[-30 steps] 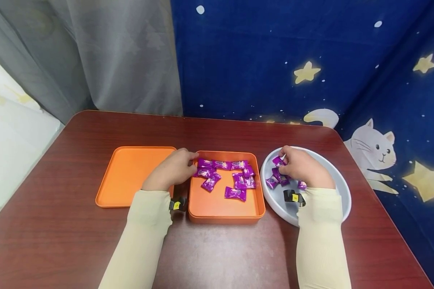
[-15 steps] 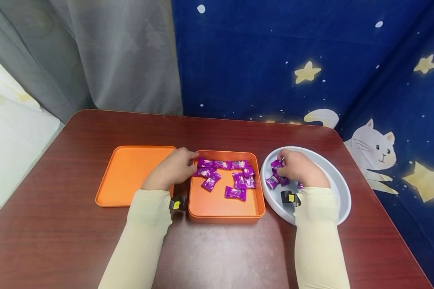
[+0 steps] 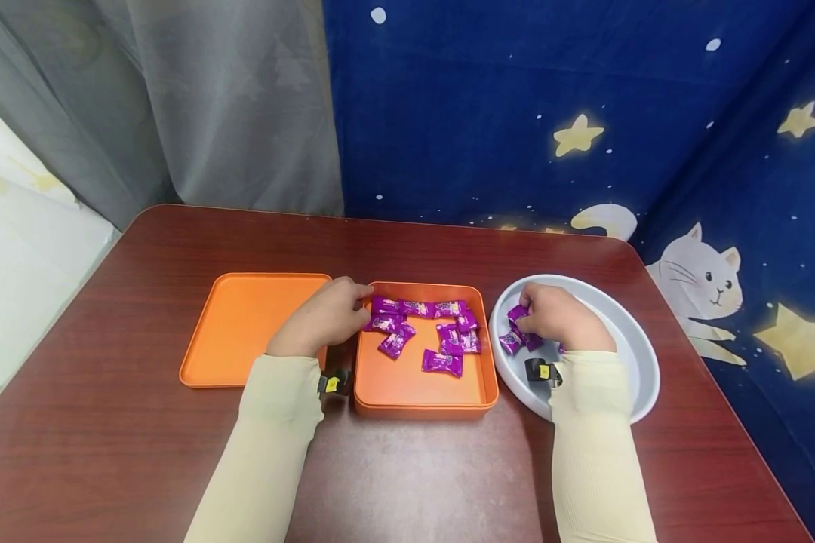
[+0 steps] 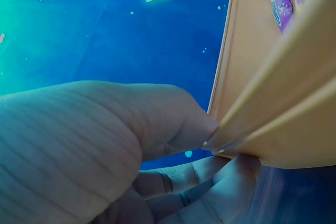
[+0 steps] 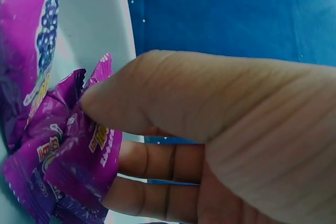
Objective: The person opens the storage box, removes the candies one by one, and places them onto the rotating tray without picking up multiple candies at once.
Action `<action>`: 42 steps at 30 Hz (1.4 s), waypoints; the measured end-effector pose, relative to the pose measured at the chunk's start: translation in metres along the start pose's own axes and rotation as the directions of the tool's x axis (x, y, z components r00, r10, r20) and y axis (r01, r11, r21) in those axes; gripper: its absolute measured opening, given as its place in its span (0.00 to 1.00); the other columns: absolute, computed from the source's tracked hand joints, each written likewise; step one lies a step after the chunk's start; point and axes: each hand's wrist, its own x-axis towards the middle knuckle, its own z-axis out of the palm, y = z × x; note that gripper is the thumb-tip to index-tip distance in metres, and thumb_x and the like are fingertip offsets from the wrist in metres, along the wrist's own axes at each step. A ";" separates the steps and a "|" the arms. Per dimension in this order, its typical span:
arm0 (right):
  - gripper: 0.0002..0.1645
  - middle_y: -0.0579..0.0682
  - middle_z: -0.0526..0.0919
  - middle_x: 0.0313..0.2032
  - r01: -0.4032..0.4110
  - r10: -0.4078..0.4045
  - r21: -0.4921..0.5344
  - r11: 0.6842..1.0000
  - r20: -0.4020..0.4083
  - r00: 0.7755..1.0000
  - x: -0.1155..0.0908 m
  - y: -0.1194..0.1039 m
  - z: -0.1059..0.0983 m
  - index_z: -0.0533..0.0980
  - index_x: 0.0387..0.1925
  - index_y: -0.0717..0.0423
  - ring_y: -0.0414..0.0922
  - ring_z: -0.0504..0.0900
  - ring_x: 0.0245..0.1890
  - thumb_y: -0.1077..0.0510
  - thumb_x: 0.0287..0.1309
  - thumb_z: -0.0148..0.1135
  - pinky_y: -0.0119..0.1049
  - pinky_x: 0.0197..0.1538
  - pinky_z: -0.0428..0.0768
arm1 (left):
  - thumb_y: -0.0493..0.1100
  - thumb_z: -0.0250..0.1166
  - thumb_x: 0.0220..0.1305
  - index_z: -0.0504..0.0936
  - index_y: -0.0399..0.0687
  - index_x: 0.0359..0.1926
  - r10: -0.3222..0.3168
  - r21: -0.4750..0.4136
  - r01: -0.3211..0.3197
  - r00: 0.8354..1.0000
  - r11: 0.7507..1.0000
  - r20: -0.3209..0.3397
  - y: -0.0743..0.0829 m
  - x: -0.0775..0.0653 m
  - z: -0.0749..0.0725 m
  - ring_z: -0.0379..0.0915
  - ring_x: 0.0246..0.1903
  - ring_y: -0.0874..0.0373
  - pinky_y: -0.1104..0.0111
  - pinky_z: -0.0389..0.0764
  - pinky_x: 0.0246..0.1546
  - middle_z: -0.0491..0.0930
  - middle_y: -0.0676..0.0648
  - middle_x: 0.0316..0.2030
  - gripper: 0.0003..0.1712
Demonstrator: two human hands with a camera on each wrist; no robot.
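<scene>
My left hand (image 3: 326, 317) grips the left rim of an orange box (image 3: 414, 388); in the left wrist view thumb and fingers pinch the box wall (image 4: 299, 140) at its corner. Several purple wrapped candies (image 3: 441, 364) lie in the box, along its back, left and right sides. Over a pale grey round tray (image 3: 641, 339), my right hand (image 3: 564, 317) pinches a purple candy (image 5: 86, 145) with grape print, thumb on one side and fingers on the other. More candies (image 5: 29, 40) lie beside it in the tray, partly hidden by the hand.
An orange lid (image 3: 244, 324) lies flat left of the box, partly under my left forearm's side. The box stands between lid and tray on a dark red-brown table (image 3: 407, 467). Grey and blue curtains (image 3: 448, 113) hang behind the table.
My right hand has shifted slightly left and toward the candies in the tray, its fingers coming down on one. The left hand and the box have stayed where they were.
</scene>
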 end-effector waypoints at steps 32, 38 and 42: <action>0.36 0.64 0.77 0.49 0.003 -0.004 -0.017 1.000 -0.060 0.998 -0.016 -0.008 -0.015 0.68 0.59 0.58 0.56 0.77 0.44 0.51 0.49 0.67 0.56 0.45 0.80 | 0.42 0.60 0.61 0.71 0.45 0.63 -0.028 -0.005 0.028 1.000 1.000 0.014 0.002 0.000 0.000 0.68 0.37 0.50 0.61 0.81 0.42 0.74 0.41 0.47 0.28; 0.38 0.62 0.77 0.51 0.027 -0.030 -0.038 0.999 -0.091 0.995 -0.024 -0.020 -0.018 0.68 0.60 0.55 0.56 0.77 0.45 0.49 0.47 0.69 0.54 0.42 0.82 | 0.42 0.60 0.60 0.71 0.44 0.63 -0.022 0.000 0.022 1.000 1.000 0.009 0.001 -0.001 0.000 0.68 0.37 0.50 0.61 0.80 0.41 0.74 0.41 0.47 0.28; 0.37 0.61 0.77 0.52 0.063 -0.068 -0.043 0.997 -0.103 0.992 -0.027 -0.034 -0.017 0.67 0.60 0.54 0.55 0.77 0.46 0.50 0.48 0.68 0.52 0.40 0.83 | 0.41 0.60 0.60 0.72 0.44 0.62 -0.014 0.003 0.014 1.000 1.000 0.004 0.001 -0.001 0.000 0.68 0.36 0.51 0.62 0.80 0.39 0.74 0.41 0.46 0.28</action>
